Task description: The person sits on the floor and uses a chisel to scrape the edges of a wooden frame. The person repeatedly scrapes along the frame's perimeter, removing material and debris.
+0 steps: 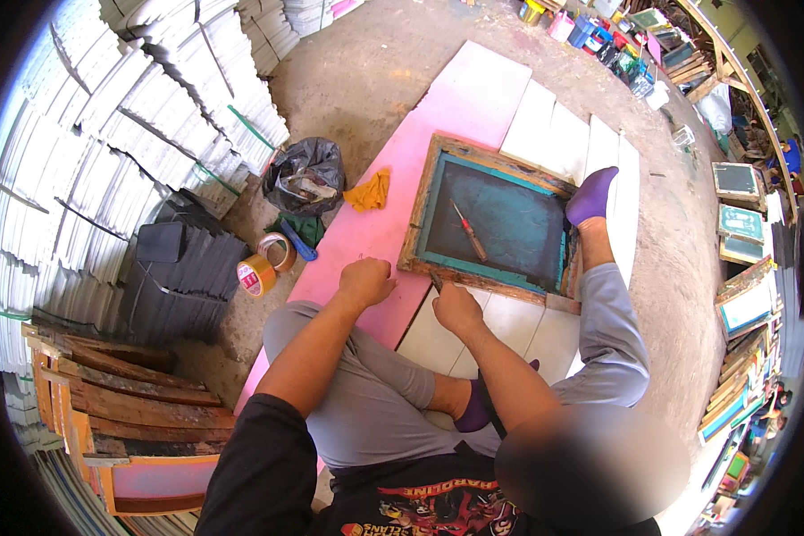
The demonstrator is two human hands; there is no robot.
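A worn wooden screen-printing frame (417,207) with dark mesh and a teal border lies between my legs. A screwdriver (471,234) with a reddish handle rests on its mesh. My right hand (458,310) is closed close to the frame's near left corner; a small dark thing (436,281) sticks out of its fingers, too small to name. My left hand (366,284) is closed over the pink board (460,89), left of that corner; whatever it may hold is hidden. My purple-socked foot (592,196) presses against the frame's right side.
An orange cloth (367,190), a black plastic bag (304,174), and tape rolls (256,275) lie to the left. Tall stacks of white sheets (107,98) stand behind them. Wooden frames (143,402) are piled at lower left. Paint containers (585,33) sit at the far right.
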